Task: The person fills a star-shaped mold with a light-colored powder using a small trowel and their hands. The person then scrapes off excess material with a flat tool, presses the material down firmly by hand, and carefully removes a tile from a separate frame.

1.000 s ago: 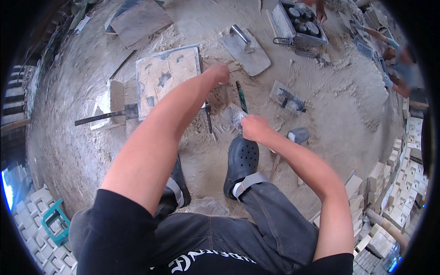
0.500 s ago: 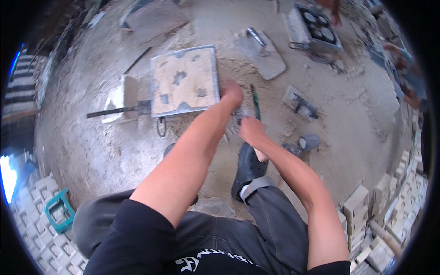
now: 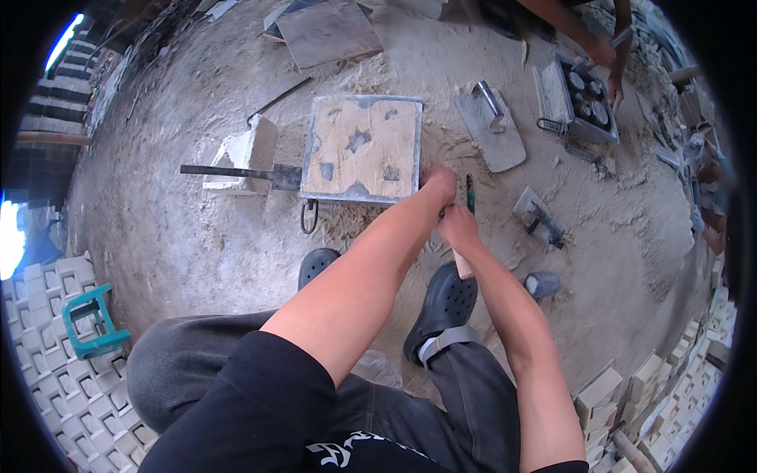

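The square framed slab (image 3: 361, 158) lies at upper centre of the frame, its sandy face ringed by a grey rim, and the person's left hand (image 3: 438, 183) is just beside its right edge, near the lower right corner; the fingers are hidden, so whether they are spread, pressed together or pinching something I cannot tell. The right hand (image 3: 457, 226), close below it, is curled around a tool whose pale handle (image 3: 464, 266) sticks out under the wrist toward the right clog (image 3: 443, 307); the tool's far end is hidden. A dark green tool (image 3: 470, 194) lies just right of both hands, narrowing the room on that side. Past it, dusty floor (image 3: 497, 193) runs to the small black-handled float (image 3: 541, 221), with a grey cylinder (image 3: 542, 284) farther down. The large trowel (image 3: 511, 150) lies beyond the slab's upper right corner, a strip of floor between. Along the left edge, the wide end of a flat metal bar (image 3: 229, 171) meets the rim, the bar crossing a white block (image 3: 262, 146); a wire loop (image 3: 310, 217) hangs off the lower left corner. Open floor stretches between the lower edge and the left clog (image 3: 318, 264).
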`<state>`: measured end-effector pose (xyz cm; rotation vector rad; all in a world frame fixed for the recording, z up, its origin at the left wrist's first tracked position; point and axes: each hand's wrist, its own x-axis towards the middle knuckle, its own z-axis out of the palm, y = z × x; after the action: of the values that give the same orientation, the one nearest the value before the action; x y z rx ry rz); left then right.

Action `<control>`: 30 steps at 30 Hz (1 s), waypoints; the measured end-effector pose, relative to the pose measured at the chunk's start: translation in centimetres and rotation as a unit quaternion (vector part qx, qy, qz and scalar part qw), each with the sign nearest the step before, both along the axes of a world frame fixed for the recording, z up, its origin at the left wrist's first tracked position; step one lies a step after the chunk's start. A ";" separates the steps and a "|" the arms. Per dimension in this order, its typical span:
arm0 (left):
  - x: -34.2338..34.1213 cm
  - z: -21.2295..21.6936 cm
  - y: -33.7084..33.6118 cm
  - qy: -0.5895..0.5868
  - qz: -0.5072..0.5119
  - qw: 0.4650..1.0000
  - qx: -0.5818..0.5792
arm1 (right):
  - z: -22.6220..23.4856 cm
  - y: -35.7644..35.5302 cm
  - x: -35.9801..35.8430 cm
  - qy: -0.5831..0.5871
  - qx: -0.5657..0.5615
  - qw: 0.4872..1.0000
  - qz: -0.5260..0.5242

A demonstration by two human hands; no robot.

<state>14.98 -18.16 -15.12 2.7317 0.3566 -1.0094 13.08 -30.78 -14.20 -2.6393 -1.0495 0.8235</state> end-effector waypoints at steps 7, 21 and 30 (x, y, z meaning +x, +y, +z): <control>0.1 5.1 0.2 -0.156 0.155 0.963 -0.156 | 3.4 -2.2 4.1 -0.031 0.004 0.999 0.011; -9.2 21.8 21.2 -0.163 -0.010 0.987 0.009 | 16.6 0.7 1.2 -0.123 0.042 0.978 0.163; -22.1 12.5 26.9 -0.368 0.270 0.889 -0.030 | 16.1 13.3 -5.2 -0.169 0.044 0.959 0.223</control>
<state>-7.16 8.70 -2.61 2.4786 0.8385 0.1639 7.87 -17.50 1.93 -2.5545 -1.7690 0.3792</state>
